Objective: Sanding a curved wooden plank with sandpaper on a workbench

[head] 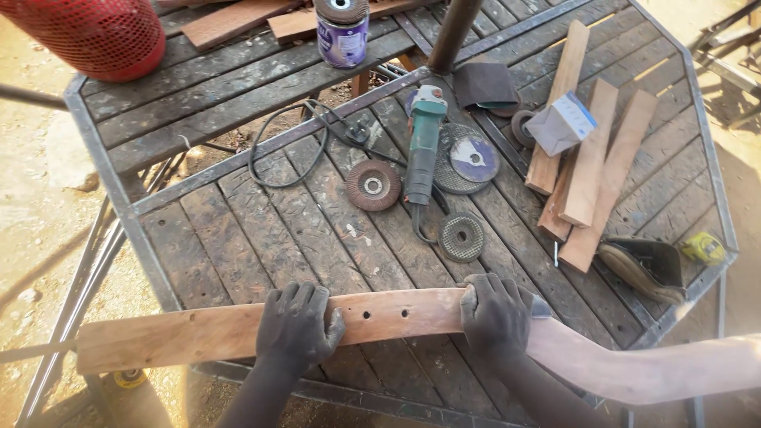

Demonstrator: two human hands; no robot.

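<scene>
A long curved wooden piece (396, 315) with two small holes lies across the near edge of a slatted wooden table (261, 246). My left hand (297, 325) clamps over its left half. My right hand (495, 313) presses a grey sanding pad (539, 305) against the wood just right of the holes. Both hands look dusty and dark. The wood's right end (674, 368) sweeps down past the table edge.
A green angle grinder (422, 147) with black cord (293, 150) lies mid-table among several abrasive discs (372, 185). Wooden slats (590, 158), a small carton (561, 123), a tape measure (704, 248), a purple can (342, 36) and a red mesh-covered cylinder (99, 32) sit around.
</scene>
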